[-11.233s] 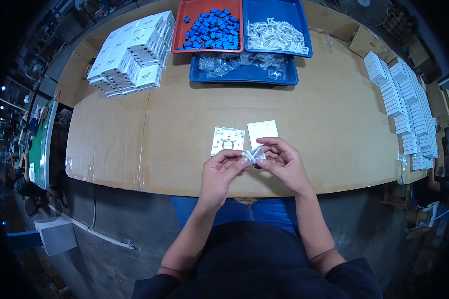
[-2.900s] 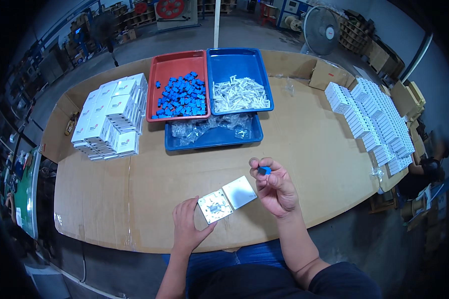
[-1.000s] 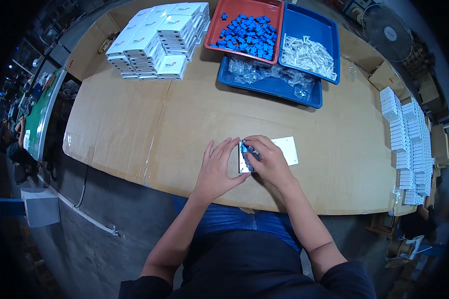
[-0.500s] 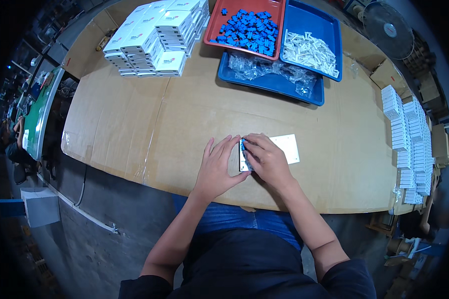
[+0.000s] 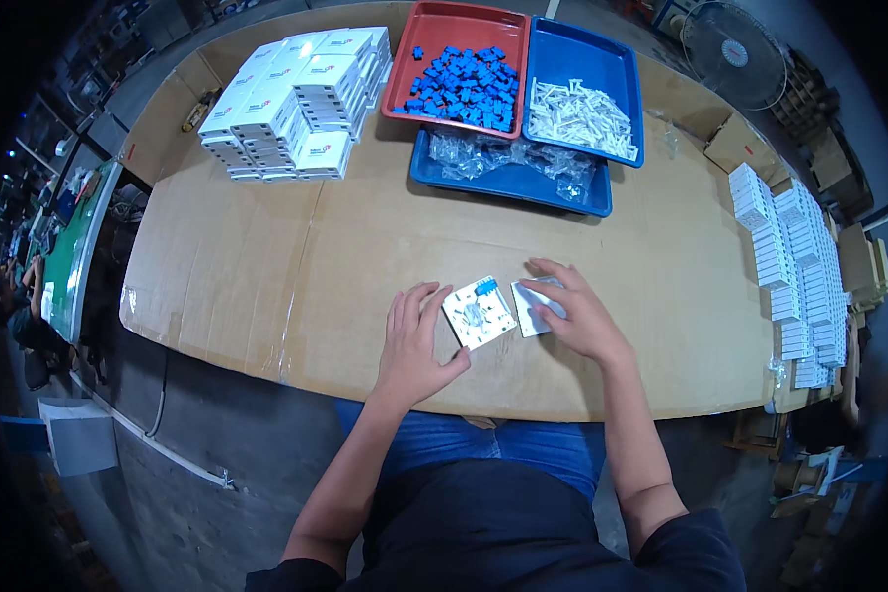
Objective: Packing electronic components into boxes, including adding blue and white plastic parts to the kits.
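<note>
**Two hands at a pair of white plates on a cardboard-covered bench**

Left hand (image 5: pixel 416 340): lies palm down, fingers spread and loosely extended, thumb stretched toward the near edge of the square white plate (image 5: pixel 479 313). It steadies the plate from the left side; nothing is enclosed in the hand, and whether the fingertips actually press the plate edge cannot be told. Forearm enters from the lower edge, angled up and to the right.

Right hand (image 5: pixel 574 314): lies flat and open, palm down, fingers pointing left over the second white plate (image 5: pixel 531 308), covering most of it. No closed grasp; the hand rests on top. Forearm comes up from the lower right, bent slightly inward at the wrist.

Square white plate: sits on the bench between the two hands, rotated a little off square, inner face up, with a small blue insert (image 5: pixel 485 286) seated at its far edge.

Second white plate: just beside the first, on its right, partly under the right hand.

Bench (image 5: pixel 296 257): cardboard sheet surface, near edge curved by the lens.

Far side, centre: red tray (image 5: pixel 426 30) of blue parts; blue tray (image 5: pixel 617 69) of white parts beside it; a lower blue tray (image 5: pixel 523 183) holding clear bags.

Far left: stack of white boxes (image 5: pixel 296 99).

Right edge: rows of white boxes (image 5: pixel 794 266). Beyond them, a floor fan (image 5: pixel 735 54).
</note>
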Available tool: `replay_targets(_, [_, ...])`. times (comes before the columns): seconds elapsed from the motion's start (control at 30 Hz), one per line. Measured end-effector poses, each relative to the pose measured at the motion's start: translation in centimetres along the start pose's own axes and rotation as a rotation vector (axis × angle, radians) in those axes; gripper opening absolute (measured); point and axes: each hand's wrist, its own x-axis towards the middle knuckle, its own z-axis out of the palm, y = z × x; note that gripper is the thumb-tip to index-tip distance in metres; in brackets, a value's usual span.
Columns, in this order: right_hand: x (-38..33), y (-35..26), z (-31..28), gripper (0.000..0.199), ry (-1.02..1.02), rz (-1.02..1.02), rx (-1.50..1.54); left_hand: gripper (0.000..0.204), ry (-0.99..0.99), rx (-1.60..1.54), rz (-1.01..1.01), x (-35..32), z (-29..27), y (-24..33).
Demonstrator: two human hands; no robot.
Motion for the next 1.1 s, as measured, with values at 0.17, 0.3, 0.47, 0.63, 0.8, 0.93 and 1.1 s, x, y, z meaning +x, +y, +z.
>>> replay_targets(0.17, [-2.5, 0.4, -1.6, 0.058, -0.066, 0.036, -0.072, 0.090, -0.043, 0.049, -0.004, 0.4, -0.2, 0.8])
replay_targets(0.3, [-3.6, -0.2, -1.8, 0.049, -0.064, 0.033, -0.097, 0.092, 0.027, 0.060, 0.016, 0.3, 0.6, 0.2])
replay_targets(0.47, [-4.4, -0.5, -2.7, 0.030, 0.005, 0.036, 0.103, 0.091, 0.001, 0.066, 0.063, 0.5, 1.3, -0.1])
replay_targets(0.63, [-4.1, 0.3, -3.0, 0.027, 0.068, 0.484, 0.338, 0.086, 0.084, -0.330, 0.008, -0.2, 1.0, 1.1])
replay_targets(0.8, [-4.3, 1.1, -0.5, 0.041, 0.297, 0.217, 0.009, 0.082, 0.252, -1.188, -0.323, -1.2, 1.0, 3.7])
replay_targets(0.93, [-4.8, -0.5, -0.1, 0.061, 0.174, 0.078, -0.188, 0.059, 0.311, -1.600, -0.527, -1.9, 0.9, 4.9])
replay_targets(1.1, [-5.1, 0.3, 0.3, 0.062, 0.246, 0.131, -0.004, 0.063, 0.328, -1.868, -0.704, -1.3, 1.1, 6.9])
